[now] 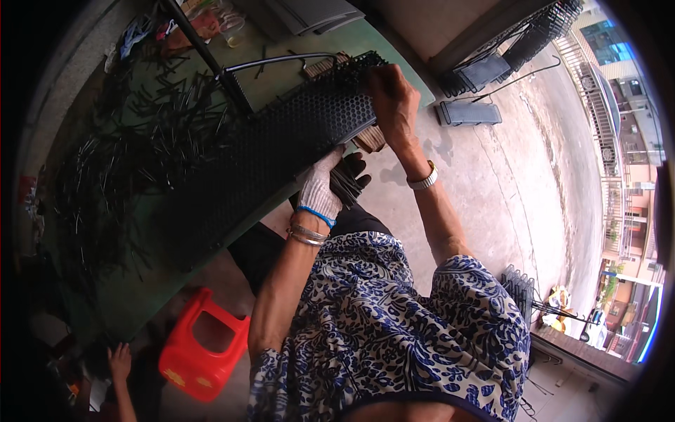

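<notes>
A long black panel with honeycomb holes [295, 130] lies slantwise over the green table. At its right end my bare right hand [395, 102] is closed, fingertips bent down at the panel's far corner; whatever they pinch is hidden. Below the panel's near edge, my left hand [325, 188] wears a white knit glove with dark fingers. It is closed round a bundle of thin black strips [344, 184]. More dark strips bristle along the panel's far edge near my right hand. A brown ridged block [370, 138] shows under the panel's right end.
Loose black strips [169, 130] cover much of the green table [358, 39]. A black metal bar [193, 39] with a curved rod crosses behind the panel. Below stands a red plastic stool [228, 369]. Another person's hand [119, 362] is at lower left. Dark racks [470, 112] stand on the concrete floor.
</notes>
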The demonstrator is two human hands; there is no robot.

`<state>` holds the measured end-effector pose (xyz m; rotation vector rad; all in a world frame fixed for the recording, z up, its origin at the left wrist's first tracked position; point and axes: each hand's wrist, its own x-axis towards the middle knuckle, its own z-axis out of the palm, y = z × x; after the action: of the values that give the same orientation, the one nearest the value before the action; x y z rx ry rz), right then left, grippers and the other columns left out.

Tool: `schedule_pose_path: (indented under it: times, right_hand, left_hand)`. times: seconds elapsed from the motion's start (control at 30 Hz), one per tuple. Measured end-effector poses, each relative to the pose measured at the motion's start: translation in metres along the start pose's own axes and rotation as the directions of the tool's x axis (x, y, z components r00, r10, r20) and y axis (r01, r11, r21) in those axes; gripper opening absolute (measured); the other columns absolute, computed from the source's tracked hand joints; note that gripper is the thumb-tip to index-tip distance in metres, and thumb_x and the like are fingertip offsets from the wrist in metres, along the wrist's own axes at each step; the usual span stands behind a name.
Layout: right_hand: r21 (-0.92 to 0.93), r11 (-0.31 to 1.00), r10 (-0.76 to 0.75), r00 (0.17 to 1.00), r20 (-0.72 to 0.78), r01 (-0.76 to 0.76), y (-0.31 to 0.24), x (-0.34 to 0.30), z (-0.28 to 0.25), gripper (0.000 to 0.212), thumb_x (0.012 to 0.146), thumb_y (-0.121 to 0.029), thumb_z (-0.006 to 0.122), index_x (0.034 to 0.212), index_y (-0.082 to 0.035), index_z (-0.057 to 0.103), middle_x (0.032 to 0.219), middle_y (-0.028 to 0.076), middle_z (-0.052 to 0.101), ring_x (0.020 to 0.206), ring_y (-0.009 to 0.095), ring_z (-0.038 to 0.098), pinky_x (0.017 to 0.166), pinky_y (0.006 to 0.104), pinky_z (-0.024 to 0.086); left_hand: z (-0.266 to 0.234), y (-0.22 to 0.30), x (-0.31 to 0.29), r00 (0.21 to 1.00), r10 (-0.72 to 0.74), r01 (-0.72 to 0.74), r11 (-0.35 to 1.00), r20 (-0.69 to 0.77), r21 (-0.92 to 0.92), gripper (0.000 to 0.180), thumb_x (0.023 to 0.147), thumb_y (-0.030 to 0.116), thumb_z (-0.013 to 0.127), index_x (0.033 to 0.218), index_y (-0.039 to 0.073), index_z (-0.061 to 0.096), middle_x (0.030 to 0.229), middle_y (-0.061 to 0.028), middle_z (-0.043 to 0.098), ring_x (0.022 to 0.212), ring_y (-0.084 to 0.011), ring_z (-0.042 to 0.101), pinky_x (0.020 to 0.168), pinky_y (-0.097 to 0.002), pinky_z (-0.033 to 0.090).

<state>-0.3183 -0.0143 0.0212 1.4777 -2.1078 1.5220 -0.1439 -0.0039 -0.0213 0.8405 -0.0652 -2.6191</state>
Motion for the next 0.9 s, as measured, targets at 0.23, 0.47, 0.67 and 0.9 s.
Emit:
schedule_pose_path:
  times: [0.23, 0.47, 0.67, 0.9]
  right_hand:
    - [-0.077, 0.996, -0.039, 0.998, 0.052, 0.043, 0.014, -0.007, 0.021, 0.006, 0.090, -0.006, 0.059, 0.093, -0.002, 0.059, 0.076, 0.012, 0.067, 0.069, 0.020, 0.069, 0.060, 0.0293, 0.051]
    - [0.024, 0.996, -0.094, 0.991, 0.093, 0.092, 0.008, -0.004, 0.013, 0.010, 0.087, -0.006, 0.060, 0.091, -0.002, 0.052, 0.075, 0.019, 0.060, 0.067, 0.035, 0.060, 0.058, 0.0394, 0.048]
    - [-0.020, 0.991, -0.129, 0.971, 0.200, 0.136, 0.015, 0.003, 0.010, 0.006, 0.089, -0.005, 0.058, 0.093, -0.001, 0.061, 0.077, 0.012, 0.066, 0.070, 0.022, 0.067, 0.063, 0.0304, 0.050]
    - [-0.112, 0.976, -0.152, 0.951, 0.268, 0.188, 0.014, 0.010, 0.023, 0.009, 0.085, -0.014, 0.061, 0.090, -0.007, 0.061, 0.085, 0.013, 0.056, 0.076, 0.032, 0.058, 0.064, 0.0397, 0.048]
  left_hand:
    - [-0.009, -0.007, 0.001, 0.995, 0.018, -0.018, 1.000, -0.099, 0.000, 0.016, 0.093, 0.020, 0.057, 0.101, 0.009, 0.065, 0.091, -0.0107, 0.068, 0.083, -0.0243, 0.067, 0.077, -0.0469, 0.056]
    - [0.003, -0.008, -0.010, 0.983, 0.075, -0.058, 0.993, -0.168, 0.102, 0.014, 0.092, 0.021, 0.060, 0.098, 0.008, 0.063, 0.083, -0.0081, 0.066, 0.077, -0.0222, 0.066, 0.073, -0.0431, 0.057]
    - [0.004, -0.005, -0.012, 0.984, 0.086, -0.074, 0.994, -0.159, 0.080, 0.012, 0.089, 0.020, 0.065, 0.091, 0.009, 0.061, 0.075, -0.0052, 0.062, 0.066, -0.0199, 0.063, 0.061, -0.0368, 0.056]
    - [0.001, -0.004, -0.012, 0.985, 0.063, -0.053, 0.996, -0.160, 0.066, 0.010, 0.089, 0.021, 0.065, 0.088, 0.011, 0.063, 0.074, -0.0028, 0.063, 0.064, -0.0167, 0.062, 0.060, -0.0350, 0.055]
